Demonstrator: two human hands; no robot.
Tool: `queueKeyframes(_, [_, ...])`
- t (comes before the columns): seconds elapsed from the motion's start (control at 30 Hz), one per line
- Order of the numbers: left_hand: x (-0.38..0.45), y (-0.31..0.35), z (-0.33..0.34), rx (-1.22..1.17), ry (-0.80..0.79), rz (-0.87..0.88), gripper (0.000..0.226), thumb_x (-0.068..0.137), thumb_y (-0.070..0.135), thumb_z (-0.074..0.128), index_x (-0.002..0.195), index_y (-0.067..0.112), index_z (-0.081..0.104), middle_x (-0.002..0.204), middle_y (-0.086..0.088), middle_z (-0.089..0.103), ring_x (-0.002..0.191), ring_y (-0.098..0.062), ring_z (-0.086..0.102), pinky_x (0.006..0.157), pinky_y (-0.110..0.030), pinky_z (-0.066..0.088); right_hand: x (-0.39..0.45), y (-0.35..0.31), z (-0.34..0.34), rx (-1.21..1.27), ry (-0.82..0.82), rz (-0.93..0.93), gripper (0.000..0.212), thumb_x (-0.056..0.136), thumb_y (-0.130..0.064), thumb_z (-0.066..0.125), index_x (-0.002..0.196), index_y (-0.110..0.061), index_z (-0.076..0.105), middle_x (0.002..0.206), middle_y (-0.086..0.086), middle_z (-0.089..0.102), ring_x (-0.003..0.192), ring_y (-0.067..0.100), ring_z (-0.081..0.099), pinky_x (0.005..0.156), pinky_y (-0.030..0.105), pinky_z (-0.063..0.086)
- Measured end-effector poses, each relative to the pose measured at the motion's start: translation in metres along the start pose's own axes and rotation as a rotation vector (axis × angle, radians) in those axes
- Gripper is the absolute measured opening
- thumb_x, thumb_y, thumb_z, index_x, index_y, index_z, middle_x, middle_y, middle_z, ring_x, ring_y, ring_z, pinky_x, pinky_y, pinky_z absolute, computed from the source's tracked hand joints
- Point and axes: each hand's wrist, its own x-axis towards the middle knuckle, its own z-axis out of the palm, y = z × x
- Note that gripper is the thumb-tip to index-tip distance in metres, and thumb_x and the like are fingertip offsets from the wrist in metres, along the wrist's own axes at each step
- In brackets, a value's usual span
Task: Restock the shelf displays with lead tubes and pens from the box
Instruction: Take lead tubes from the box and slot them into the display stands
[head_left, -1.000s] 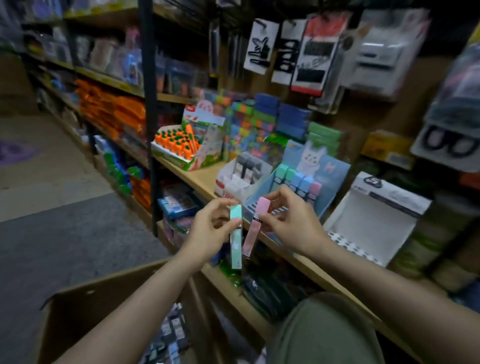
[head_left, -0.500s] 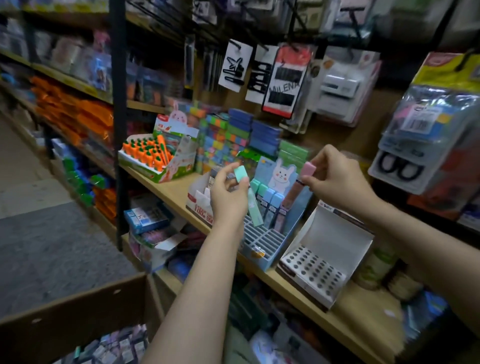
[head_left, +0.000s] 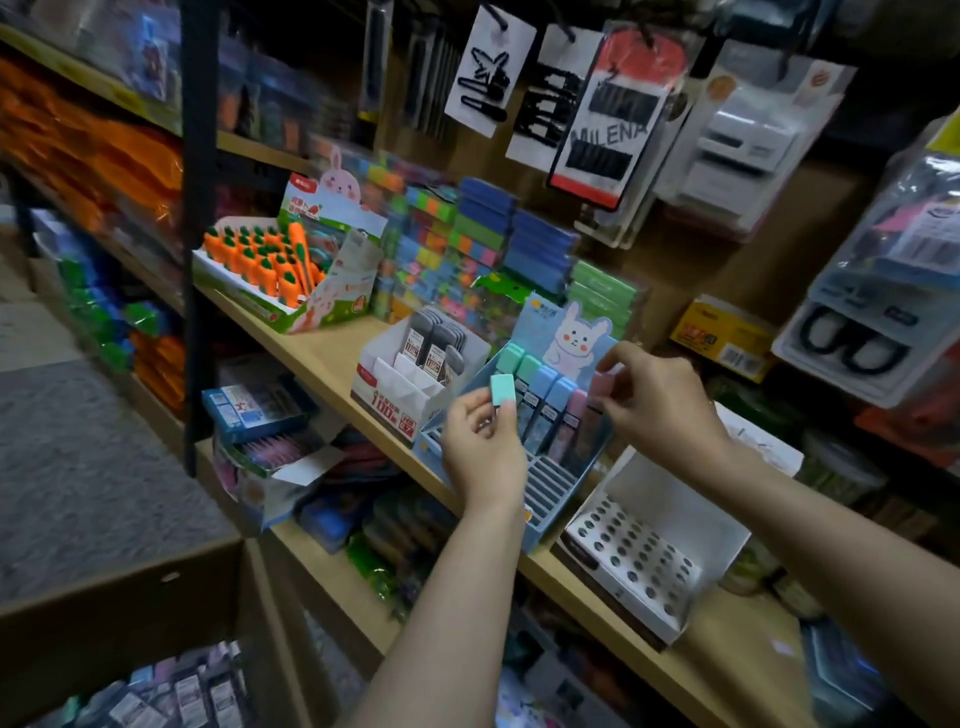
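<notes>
Mint-green cap noted on lead tube (head_left: 502, 389); pink cap on tube (head_left: 602, 385) at 3 o'clock of it. Blue display tray (head_left: 558, 483) printed with white rabbit. Orange carrot pens (head_left: 260, 260), green tops, at 10 o'clock. Shelf (head_left: 322, 353) pale wood.

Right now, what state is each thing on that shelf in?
Left hand: holding a green tube.
Right hand: holding a pink tube.
Blue rack: back row filled, front slots empty.
White holed box: open, empty.
Carrot box: full.
</notes>
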Motion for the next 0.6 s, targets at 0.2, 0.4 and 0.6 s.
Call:
queueKeyframes(0.2, [0.0009,-0.0067,0.0070,0.023,-0.014,-0.049,0.023,0.090,0.016,0.066,0.088,0.036,0.055,0.097,0.012,0.066,0.092,-0.004,0.065,0.074,-0.018,0.053,0.0006,0.0053,0.0035,-0.105,-0.023,0.051,0.014,0.088,-0.031,0.066,0.097,-0.022,0.062,0.085,0.001,0.070,0.082,0.023,0.066,0.069,0.046,0.057])
queueKeyframes(0.4, [0.0003,-0.0082,0.0046,0.023,-0.022,-0.107,0.021,0.090,0.016,0.066,0.090,0.033,0.055,0.100,0.009,0.067,0.093,-0.007,0.066,0.071,-0.018,0.053,-0.0007,0.0031,0.0084,-0.079,-0.020,0.120,0.015,0.086,-0.030,0.071,0.091,-0.021,0.060,0.084,0.000,0.068,0.079,0.021,0.065,0.067,0.046,0.058])
queueKeyframes(0.6, [-0.0048,-0.0053,0.0046,0.091,-0.059,-0.080,0.024,0.089,0.016,0.067,0.084,0.036,0.054,0.096,0.012,0.066,0.092,-0.007,0.066,0.090,-0.035,0.056,-0.0075,0.0056,0.0086,-0.121,-0.059,0.111,0.013,0.089,-0.030,0.067,0.091,-0.019,0.060,0.084,0.003,0.068,0.079,0.023,0.064,0.069,0.045,0.056])
